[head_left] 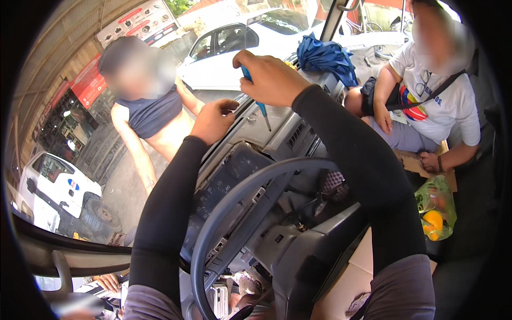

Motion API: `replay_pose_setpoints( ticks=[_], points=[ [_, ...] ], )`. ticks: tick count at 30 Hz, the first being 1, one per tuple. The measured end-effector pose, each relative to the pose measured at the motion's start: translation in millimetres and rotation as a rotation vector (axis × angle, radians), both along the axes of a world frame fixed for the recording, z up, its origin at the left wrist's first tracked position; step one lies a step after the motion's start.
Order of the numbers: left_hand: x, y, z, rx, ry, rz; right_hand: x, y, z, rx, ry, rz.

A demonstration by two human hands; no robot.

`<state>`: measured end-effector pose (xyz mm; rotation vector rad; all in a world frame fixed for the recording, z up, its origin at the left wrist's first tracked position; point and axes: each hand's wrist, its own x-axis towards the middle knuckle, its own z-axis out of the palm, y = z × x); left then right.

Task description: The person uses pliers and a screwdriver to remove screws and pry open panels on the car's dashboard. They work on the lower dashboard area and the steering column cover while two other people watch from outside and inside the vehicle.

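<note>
My right hand (277,80) is raised over the dashboard, its fingers wrapped round the blue handle of a screwdriver (262,110). The screwdriver's thin shaft slants down and its tip hangs above the dashboard top. Left of it, my left hand (213,121) is over the dashboard's far edge, fingers loosely curled with a gap between them. I see nothing held in it. Below both hands lies the opened dashboard (285,133), with the instrument cluster (216,194) showing behind the steering wheel (200,250). Black sleeves cover both my forearms.
A person (152,109) stands outside at the left; another (434,101) sits at the right. A blue folded cloth or umbrella (325,58) lies on the dashboard's far end. A green plastic bag (436,208) with something orange is near my right arm. White vehicles stand outside.
</note>
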<state>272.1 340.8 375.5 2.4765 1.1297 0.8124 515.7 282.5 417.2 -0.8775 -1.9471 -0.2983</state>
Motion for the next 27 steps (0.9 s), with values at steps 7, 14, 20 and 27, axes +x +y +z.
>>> replay_pose_setpoints(
  ticks=[7, 14, 20, 27],
  points=[
    [-22, -118, -1, -0.349, -0.224, -0.096, -31, -43, 14, -0.016, 0.171, 0.149],
    [-64, -164, -7, -0.119, -0.005, 0.107, -61, -54, 4, 0.067, -0.03, 0.147],
    [-75, -238, -20, -0.03, -0.236, 0.221, -12, -75, -14, -0.147, 0.483, -0.075],
    [-152, -399, -100, 0.049, -0.513, 0.415, 54, -243, -46, -0.476, 1.029, 0.535]
  ],
)
